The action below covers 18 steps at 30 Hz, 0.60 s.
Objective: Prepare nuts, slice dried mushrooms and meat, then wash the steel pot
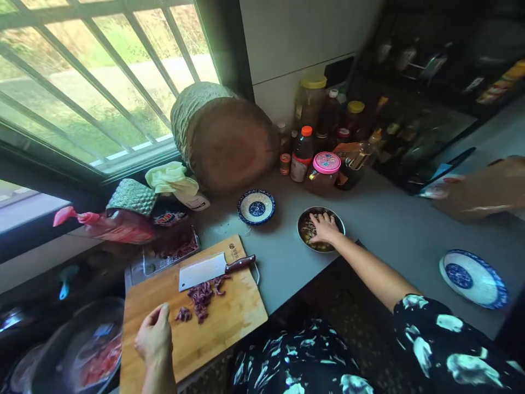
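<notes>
My right hand (324, 227) reaches across the grey counter (389, 224) and lies in a small metal bowl (302, 220), fingers spread over the brownish contents. Hovering above the near edge of a wooden cutting board (213, 323), my left hand (155, 335) has its fingers curled loosely and holds nothing that I can see. On the board lie a cleaver (205, 270) with a dark handle and a small pile of purple-red shreds (202, 297), just right of my left hand.
A blue-and-white saucer (256, 207) sits behind the board, another blue-rimmed plate (471, 276) at the far right. A thick round wood block (227, 137) leans by the barred window. Jars and sauce bottles (318, 150) crowd the back wall. A glass-lidded pan (82, 350) sits lower left.
</notes>
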### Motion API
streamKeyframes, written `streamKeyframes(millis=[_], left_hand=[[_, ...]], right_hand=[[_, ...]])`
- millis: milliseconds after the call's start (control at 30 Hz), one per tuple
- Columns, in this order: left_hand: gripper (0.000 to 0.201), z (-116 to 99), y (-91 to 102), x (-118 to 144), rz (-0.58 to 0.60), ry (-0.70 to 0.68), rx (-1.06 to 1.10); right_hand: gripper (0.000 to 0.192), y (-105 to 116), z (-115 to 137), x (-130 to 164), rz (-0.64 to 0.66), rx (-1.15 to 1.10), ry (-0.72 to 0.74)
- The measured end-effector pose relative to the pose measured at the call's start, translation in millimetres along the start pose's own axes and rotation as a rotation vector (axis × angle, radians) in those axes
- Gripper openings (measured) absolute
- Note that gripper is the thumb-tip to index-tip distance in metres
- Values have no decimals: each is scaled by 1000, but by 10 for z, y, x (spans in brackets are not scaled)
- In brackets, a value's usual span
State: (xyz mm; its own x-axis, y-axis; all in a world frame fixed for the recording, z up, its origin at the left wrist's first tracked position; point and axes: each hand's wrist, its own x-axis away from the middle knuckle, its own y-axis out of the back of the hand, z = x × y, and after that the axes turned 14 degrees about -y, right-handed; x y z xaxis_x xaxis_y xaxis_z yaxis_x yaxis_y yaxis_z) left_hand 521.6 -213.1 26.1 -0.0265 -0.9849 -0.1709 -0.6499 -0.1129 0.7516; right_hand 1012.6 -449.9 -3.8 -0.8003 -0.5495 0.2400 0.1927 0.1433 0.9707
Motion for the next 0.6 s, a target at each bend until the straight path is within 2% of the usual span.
streamKeyframes(millis=[133, 267, 333, 467, 600], left_hand=[[42, -675, -189, 285, -14, 56, 82], [39, -1150, -332, 447, 58, -13, 119], [39, -1271, -403, 484, 90, -37, 161], [41, -1363, -565, 517, 146, -91, 231], [38, -1400, -682, 544, 173, -132, 199]], right_hand=[[108, -17, -18, -30, -35, 29, 30], [105, 44, -116, -106, 81, -1, 28], [100, 51, -151, -118, 118, 1, 31], [77, 22, -151, -43, 105, -14, 32], [61, -26, -104, 73, 15, -16, -13]])
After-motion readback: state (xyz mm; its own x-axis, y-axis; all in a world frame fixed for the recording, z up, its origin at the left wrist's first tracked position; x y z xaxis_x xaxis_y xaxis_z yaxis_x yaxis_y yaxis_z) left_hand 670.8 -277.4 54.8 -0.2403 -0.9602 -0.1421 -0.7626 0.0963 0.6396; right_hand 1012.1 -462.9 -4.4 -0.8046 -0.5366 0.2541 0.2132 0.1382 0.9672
